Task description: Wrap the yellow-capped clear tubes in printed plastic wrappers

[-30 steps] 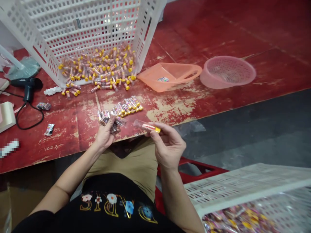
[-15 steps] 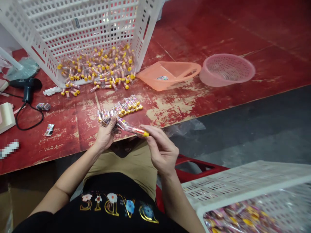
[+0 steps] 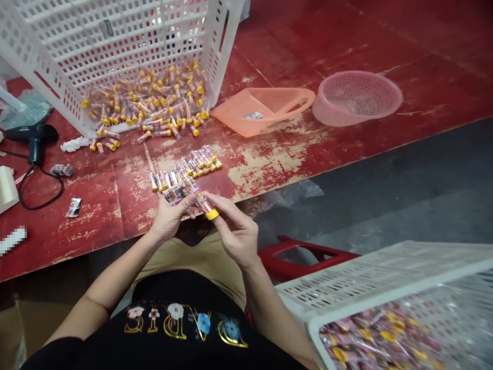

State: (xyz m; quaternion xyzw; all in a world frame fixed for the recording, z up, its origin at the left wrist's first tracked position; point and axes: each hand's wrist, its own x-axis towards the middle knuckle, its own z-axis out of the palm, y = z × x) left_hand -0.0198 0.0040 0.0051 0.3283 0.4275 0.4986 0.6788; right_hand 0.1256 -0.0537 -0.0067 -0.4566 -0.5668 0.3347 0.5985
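A clear tube with a yellow cap (image 3: 207, 205) sits over the near edge of the red table (image 3: 92, 195), tilted, its cap toward the person's body. The right hand (image 3: 239, 232) pinches it near the cap between thumb and fingers. Its far end meets the printed film pieces (image 3: 173, 195) that the left hand (image 3: 168, 218) grips under its thumb; whether the tube is inside one of them cannot be told. Just beyond the hands, a row of wrapped tubes (image 3: 187, 168) lies side by side on the tabletop, yellow caps mostly toward the person. Farther back, a heap of yellow-capped tubes (image 3: 150, 105) fills the bottom of a white slatted crate (image 3: 219, 56) and spills out in front. To the crate's right are an orange scoop (image 3: 265, 126) and, just beside it, a pink basket (image 3: 333, 117); at the left lies a black hair dryer (image 3: 36, 141). At lower right, a second crate (image 3: 370, 272) holds more yellow-capped tubes (image 3: 381, 339).
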